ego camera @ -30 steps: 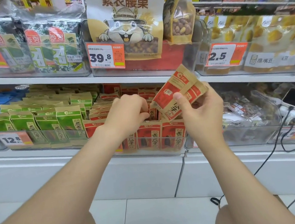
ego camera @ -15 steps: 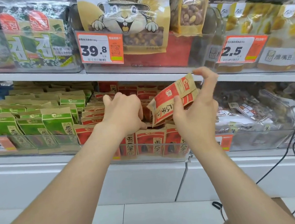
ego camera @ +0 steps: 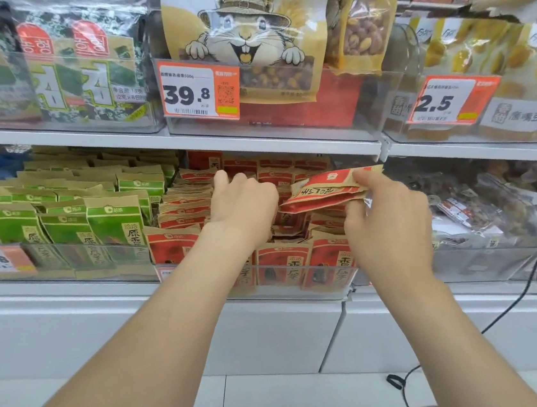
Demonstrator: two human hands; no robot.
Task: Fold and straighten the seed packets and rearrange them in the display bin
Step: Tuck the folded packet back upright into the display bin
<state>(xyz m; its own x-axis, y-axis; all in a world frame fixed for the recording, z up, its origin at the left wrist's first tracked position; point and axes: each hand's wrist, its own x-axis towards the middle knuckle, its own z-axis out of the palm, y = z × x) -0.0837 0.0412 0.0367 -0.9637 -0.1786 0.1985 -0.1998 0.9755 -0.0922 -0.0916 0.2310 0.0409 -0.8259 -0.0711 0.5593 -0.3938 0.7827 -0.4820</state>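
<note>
A clear display bin [ego camera: 290, 292] on the lower shelf holds several red-and-brown seed packets [ego camera: 284, 265], some upright at the front, others stacked flat at the left. My right hand [ego camera: 386, 223] pinches a small stack of red seed packets [ego camera: 326, 190], held nearly flat just above the bin's middle. My left hand [ego camera: 244, 206] reaches into the bin with fingers curled down among the packets; its fingertips are hidden, so what they hold cannot be told.
Green seed packets [ego camera: 61, 220] fill the bin to the left. A clear bin of mixed snacks [ego camera: 482, 212] stands to the right, with black cables [ego camera: 513, 306] hanging down. The upper shelf [ego camera: 253, 138] with cashew bags and price tags overhangs closely.
My right hand has lowered the held packets from a raised tilt to nearly flat over the bin. My left hand has stayed in the bin. The camera has moved closer.
</note>
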